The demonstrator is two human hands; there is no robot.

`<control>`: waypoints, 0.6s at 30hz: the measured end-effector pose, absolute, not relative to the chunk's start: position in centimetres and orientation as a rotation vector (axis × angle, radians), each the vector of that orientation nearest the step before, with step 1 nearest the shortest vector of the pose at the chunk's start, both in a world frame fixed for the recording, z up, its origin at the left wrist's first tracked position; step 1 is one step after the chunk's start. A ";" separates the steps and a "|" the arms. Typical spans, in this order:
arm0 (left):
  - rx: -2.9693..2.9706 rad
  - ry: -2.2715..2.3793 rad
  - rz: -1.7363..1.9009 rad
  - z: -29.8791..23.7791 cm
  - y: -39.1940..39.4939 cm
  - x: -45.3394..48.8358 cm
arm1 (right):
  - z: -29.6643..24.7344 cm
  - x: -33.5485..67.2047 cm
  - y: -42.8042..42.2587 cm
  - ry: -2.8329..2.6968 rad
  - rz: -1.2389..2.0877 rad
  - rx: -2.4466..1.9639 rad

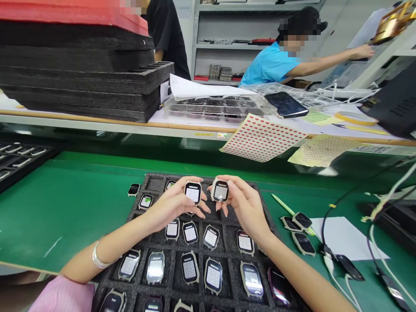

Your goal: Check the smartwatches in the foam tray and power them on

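My left hand (177, 200) pinches a strapless smartwatch (193, 193) by its edges, its lit screen facing me. A second smartwatch (220, 191), also lit with a white grid of text, is gripped between thumb and fingers of my right hand (242, 200). Both hands hover over the far part of a black foam tray (177, 294). In the tray's pockets lie several more watch cases, such as a lit watch (211, 237) and one with a green patch on screen (146, 201). My forearms hide some pockets.
Loose dark-screened watches (303, 242) lie right of the tray, beside a pen (282, 203), white paper (344, 238) and cables (328, 260). Stacked foam trays (81, 82) and a phone (286, 104) occupy the shelf. Sticker sheets (263, 138) hang over its edge. Two people are behind it.
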State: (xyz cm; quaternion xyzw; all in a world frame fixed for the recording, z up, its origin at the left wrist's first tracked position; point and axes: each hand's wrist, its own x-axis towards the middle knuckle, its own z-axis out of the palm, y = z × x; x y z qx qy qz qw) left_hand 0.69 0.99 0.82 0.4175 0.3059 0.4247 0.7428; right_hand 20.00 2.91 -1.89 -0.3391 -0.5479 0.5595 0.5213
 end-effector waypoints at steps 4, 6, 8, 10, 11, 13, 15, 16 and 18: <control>0.995 0.692 0.972 0.6 0.9 1.0 | -1.8 20.3 2.9 -1.317 1.359 -0.769; 1.041 0.686 0.987 0.4 1.0 0.9 | -1.7 20.3 2.7 -1.337 1.346 -0.771; 1.071 0.682 1.003 0.2 1.1 0.9 | -1.7 20.3 2.4 -1.364 1.332 -0.768; 1.072 0.684 1.022 0.3 1.1 0.8 | -1.6 20.3 2.2 -1.387 1.316 -0.765; 1.058 0.689 1.029 0.5 1.1 0.7 | -1.6 20.2 2.1 -1.396 1.309 -0.768; 1.014 0.694 1.037 0.9 0.9 0.6 | -1.4 20.2 1.9 -1.406 1.288 -0.783; 0.978 0.687 1.037 1.3 0.6 0.5 | -1.2 20.1 1.7 -1.407 1.259 -0.820; 0.970 0.680 1.034 1.4 0.4 0.4 | -1.2 20.0 1.7 -1.406 1.246 -0.845; 0.967 0.668 1.026 1.6 0.0 0.3 | -1.0 19.9 1.5 -1.405 1.229 -0.889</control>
